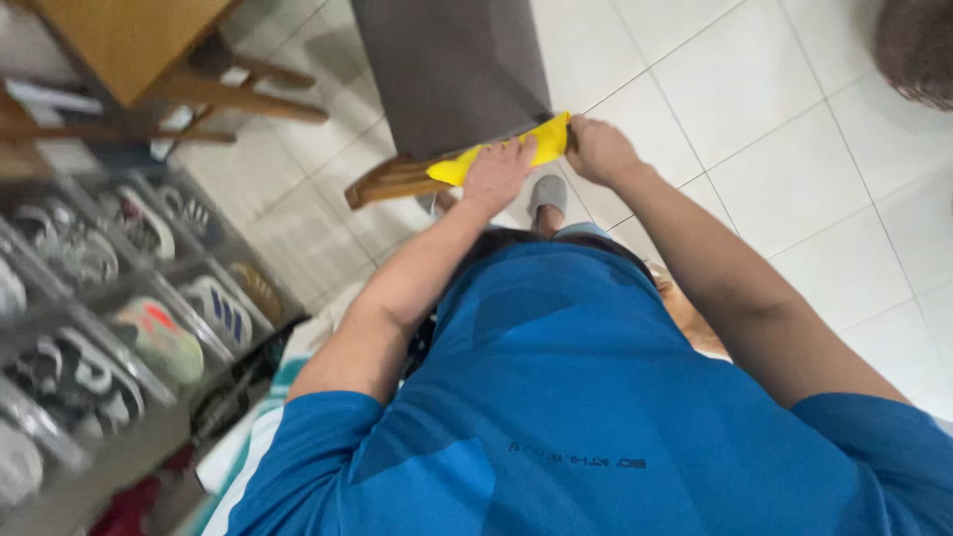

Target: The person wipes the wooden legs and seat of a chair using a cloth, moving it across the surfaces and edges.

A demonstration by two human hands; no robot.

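Observation:
A yellow cloth (541, 139) lies along the front edge of a chair with a dark grey seat (452, 65) and a wooden frame (387, 179). My left hand (499, 171) presses flat on the cloth's left part, fingers spread over it. My right hand (599, 149) is closed on the cloth's right end at the seat's corner. Below my hands I see my blue shirt and one foot in a grey slipper (547, 191).
Clear plastic shoe boxes (119, 288) with sneakers inside stack up at the left. A wooden table or stool (149, 50) stands at the top left. White floor tiles (794, 139) spread to the right, with a dark rug edge (918, 45) at the top right.

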